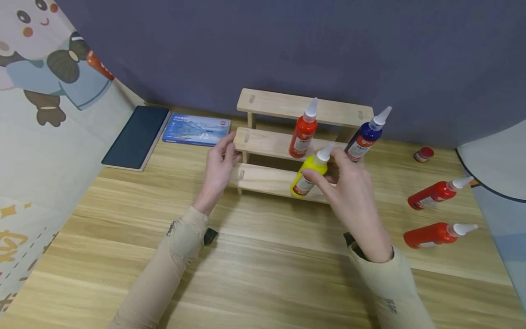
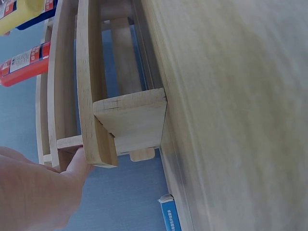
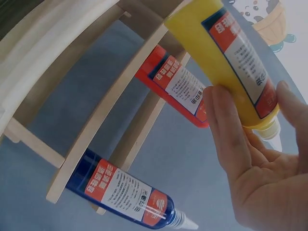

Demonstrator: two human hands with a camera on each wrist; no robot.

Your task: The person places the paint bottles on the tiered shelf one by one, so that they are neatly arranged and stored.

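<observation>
A three-tier wooden step rack (image 1: pixel 267 177) stands on the table. My left hand (image 1: pixel 219 167) holds its left end by the middle tier; in the left wrist view the thumb (image 2: pixel 79 166) touches the wood and the other fingers are mostly hidden. Between thumb and fingers, my right hand (image 1: pixel 353 187) grips a yellow squeeze bottle (image 1: pixel 304 183) with a white pointed nozzle, at the lowest tier. Whether its base touches the wood I cannot tell. A red bottle (image 1: pixel 302 137) and a dark blue bottle (image 1: pixel 362 141) stand upright on the middle tier, the blue one at the right end.
Two more red bottles, one (image 1: pixel 433 195) behind the other (image 1: pixel 431 235), stand on the table at the right. A small red-capped jar (image 1: pixel 423 154) is behind them. To the rack's left lie a blue box (image 1: pixel 197 129) and a dark flat pad (image 1: pixel 137 137).
</observation>
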